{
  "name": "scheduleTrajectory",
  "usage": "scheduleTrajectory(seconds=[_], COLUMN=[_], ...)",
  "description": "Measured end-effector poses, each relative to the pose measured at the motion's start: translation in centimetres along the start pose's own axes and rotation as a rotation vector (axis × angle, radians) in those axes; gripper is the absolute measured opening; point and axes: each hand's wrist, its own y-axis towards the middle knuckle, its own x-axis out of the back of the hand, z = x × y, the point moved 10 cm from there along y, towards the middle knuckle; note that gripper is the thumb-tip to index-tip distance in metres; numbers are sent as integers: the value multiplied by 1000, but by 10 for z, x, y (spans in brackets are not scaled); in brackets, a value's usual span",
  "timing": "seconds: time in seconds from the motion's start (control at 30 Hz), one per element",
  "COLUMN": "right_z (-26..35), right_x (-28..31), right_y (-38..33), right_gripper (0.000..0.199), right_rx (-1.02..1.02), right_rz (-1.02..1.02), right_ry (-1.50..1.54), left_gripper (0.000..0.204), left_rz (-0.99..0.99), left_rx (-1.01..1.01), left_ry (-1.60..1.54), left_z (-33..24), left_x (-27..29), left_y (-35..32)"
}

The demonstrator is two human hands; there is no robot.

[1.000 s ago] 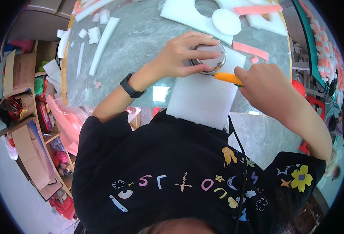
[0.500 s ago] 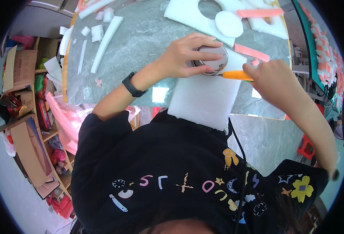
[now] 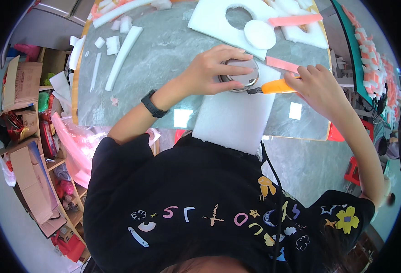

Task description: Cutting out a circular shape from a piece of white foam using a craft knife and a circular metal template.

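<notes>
A person's bare hands work over a grey marbled table (image 3: 155, 77); clock directions run from the round silver metal object (image 3: 251, 78) as the centre of the dial. This object stands on a white foam sheet (image 3: 234, 116) that stretches to 6 o'clock, past the table edge, up to the person's black shirt (image 3: 187, 182). The left hand (image 3: 223, 70) comes from 9 o'clock, its grip arched around the object with fingers spread over the top, hiding part of it. The right hand (image 3: 316, 86), at 3 o'clock, has its grip curled around an orange cutter (image 3: 277, 86), whose dark blade lies by the object's edge at 5 o'clock; I cannot tell whether they touch. Near 2 o'clock, a pink foam strip (image 3: 282, 63) lies close beyond the cutter. Toward 12, a white foam disc (image 3: 259, 35) overlaps a holed foam sheet (image 3: 207, 17), crowding that side. Well apart, between 9 and 10, lies a long white strip (image 3: 124, 57).
</notes>
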Motion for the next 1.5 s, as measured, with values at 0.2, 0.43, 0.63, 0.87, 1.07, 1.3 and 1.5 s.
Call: scheduleTrajectory(seconds=[0.2,0.43,0.63,0.87,1.07,1.3,1.5], right_z=[-1,3,8,9,5,7,10], right_x=[2,11,14,13,16,19,23], right_y=[-7,-11,-11,-5,-3,-3,-1], right_gripper=[31,35,41,45,43,41,40], right_rx=[22,-2,20,17,0,-17,-8], right_rz=[-23,-86,-87,-39,-46,-59,-60], right_ry=[-80,-19,-12,49,59,81,19], left_gripper=[38,39,35,32,33,35,35], left_rz=[39,22,-2,-38,-27,-7,-6], left_rx=[24,23,-52,-38,-41,-3,9], left_ry=[-28,-31,-40,7,-23,-37,-33], left_z=[0,0,-4,-4,-3,-2,-2], left_x=[-2,0,0,2,1,0,1], left_y=[1,0,1,-3,-3,0,-1])
